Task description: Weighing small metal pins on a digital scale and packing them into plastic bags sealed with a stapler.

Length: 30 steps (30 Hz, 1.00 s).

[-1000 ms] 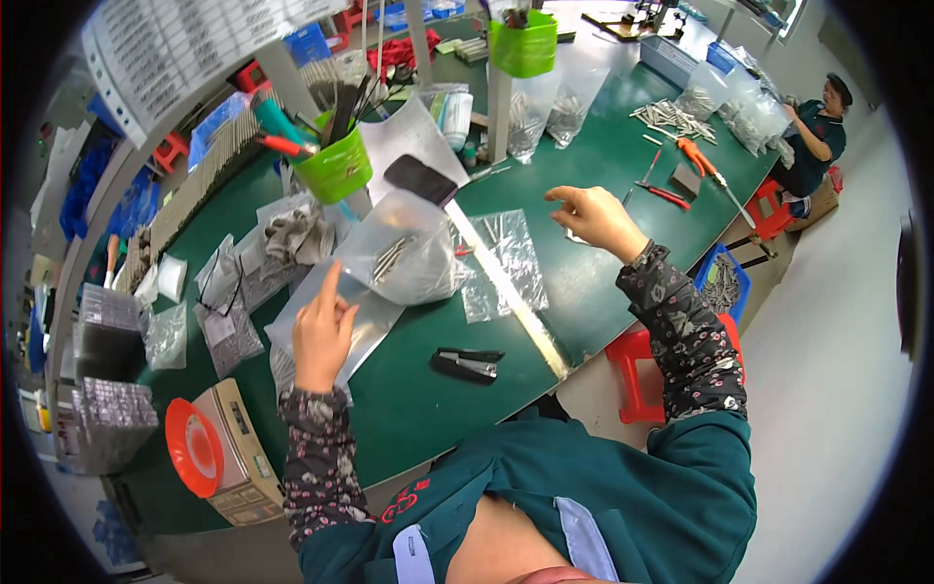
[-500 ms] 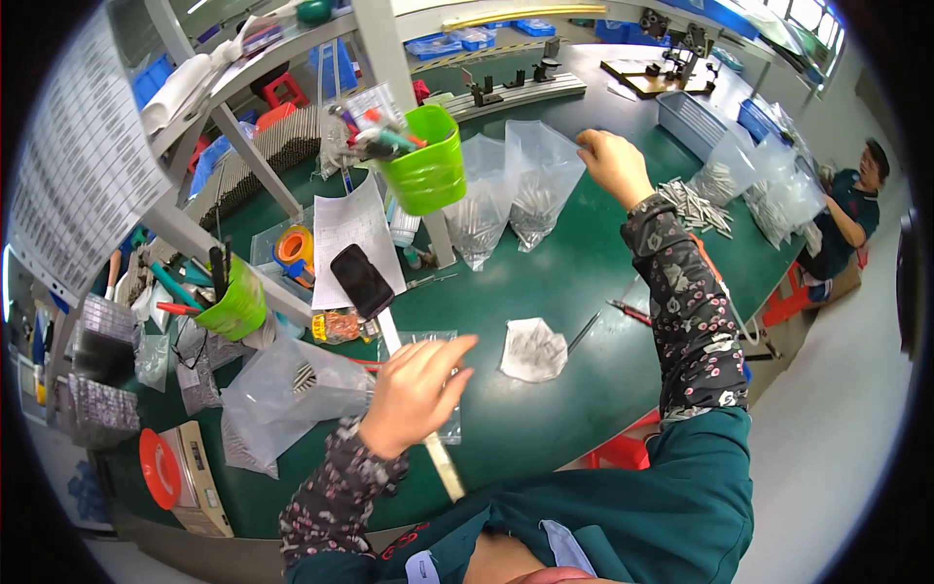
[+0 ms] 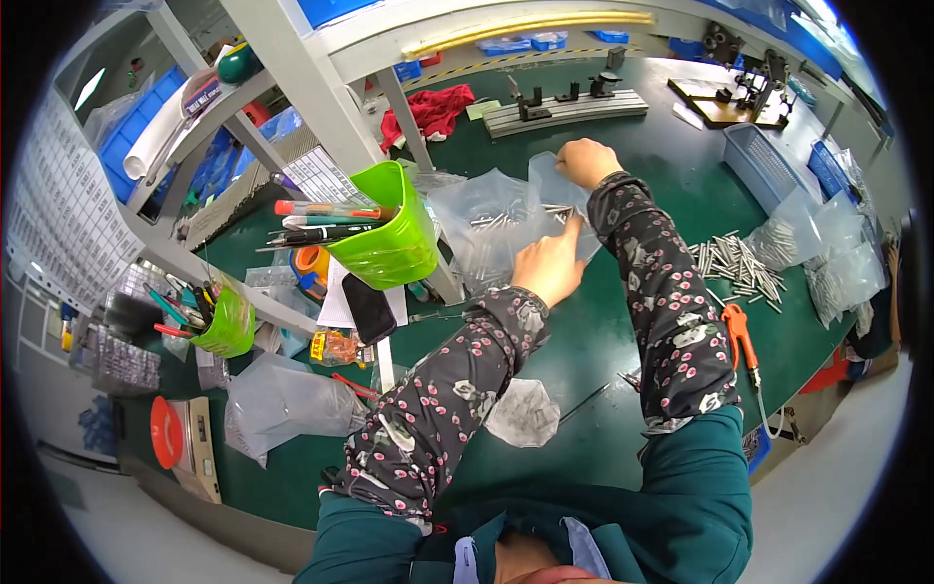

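My right hand [image 3: 587, 164] is closed on the upper edge of a clear plastic bag [image 3: 549, 175] of thin metal pins, at the far middle of the green table. Against the same bag's near side is my left hand [image 3: 550, 265], its index finger stretched out near the pins [image 3: 559, 211] and its thumb apart. Part of the bag lies hidden behind both hands. Directly left of it, a second clear bag [image 3: 477, 209] also contains metal pins. A loose heap of metal pins [image 3: 737, 265] is spread on the table to the right of my right forearm.
Bright green pen cups [image 3: 389, 243] hang on the grey shelf post at left. A black phone [image 3: 368, 310], a whitish cloth [image 3: 525, 414], an orange air gun [image 3: 739, 336] and a scale [image 3: 199, 448] surround my arms. More filled bags [image 3: 844, 268] stand at far right, near a blue-grey basket [image 3: 764, 165].
My left hand has moved up and right from the near table to the bag. The right hand now grips the bag's upper edge, and the bag tilts. The view has shifted.
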Motion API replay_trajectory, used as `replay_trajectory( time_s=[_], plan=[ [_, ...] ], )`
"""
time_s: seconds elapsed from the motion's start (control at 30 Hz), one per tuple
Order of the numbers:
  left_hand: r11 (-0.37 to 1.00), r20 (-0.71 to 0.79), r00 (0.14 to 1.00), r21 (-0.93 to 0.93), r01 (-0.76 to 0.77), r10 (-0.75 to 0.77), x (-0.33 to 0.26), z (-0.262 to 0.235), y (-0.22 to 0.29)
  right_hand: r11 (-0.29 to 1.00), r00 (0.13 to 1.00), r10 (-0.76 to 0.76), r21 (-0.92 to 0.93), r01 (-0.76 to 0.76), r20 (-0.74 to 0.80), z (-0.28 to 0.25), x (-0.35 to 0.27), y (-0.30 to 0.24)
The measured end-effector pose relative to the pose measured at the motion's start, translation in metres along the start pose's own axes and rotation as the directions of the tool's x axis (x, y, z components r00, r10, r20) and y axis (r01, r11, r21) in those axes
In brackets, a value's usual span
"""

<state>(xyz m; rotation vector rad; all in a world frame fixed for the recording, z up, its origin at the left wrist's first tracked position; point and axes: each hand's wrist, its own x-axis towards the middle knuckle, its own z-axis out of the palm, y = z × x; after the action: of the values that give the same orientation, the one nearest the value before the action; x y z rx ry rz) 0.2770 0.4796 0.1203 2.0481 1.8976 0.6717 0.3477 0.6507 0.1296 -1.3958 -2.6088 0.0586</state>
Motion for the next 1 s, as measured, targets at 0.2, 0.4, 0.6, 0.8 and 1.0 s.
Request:
replay_trajectory(
  time_s=[0.2,0.4,0.6,0.8,1.0],
  plan=[
    [0.995,-0.160,0.982,0.030,-0.095,0.099,-0.025,0.013,-0.007,0.952,0.973,0.086,0.307,-0.016,-0.216,0.013,-0.035,0.015],
    [0.973,-0.384,0.914,-0.128,-0.194,0.131,-0.073,0.005,-0.013,0.882,0.877,0.261,0.470,-0.046,-0.404,-0.009,-0.118,0.014],
    [0.878,-0.533,0.831,-0.311,-0.364,0.156,-0.158,-0.037,0.000,0.872,0.888,0.209,0.489,0.020,-0.409,-0.073,-0.210,-0.066],
    [0.743,-0.564,0.790,-0.416,-0.524,0.241,-0.286,-0.105,0.007,0.658,0.935,0.228,0.751,0.057,-0.271,-0.130,-0.336,-0.153],
    [0.743,-0.714,0.648,-0.277,-0.610,0.266,-0.432,-0.187,-0.038,0.545,0.953,0.138,0.824,0.156,-0.271,-0.136,-0.394,-0.302]
  ],
)
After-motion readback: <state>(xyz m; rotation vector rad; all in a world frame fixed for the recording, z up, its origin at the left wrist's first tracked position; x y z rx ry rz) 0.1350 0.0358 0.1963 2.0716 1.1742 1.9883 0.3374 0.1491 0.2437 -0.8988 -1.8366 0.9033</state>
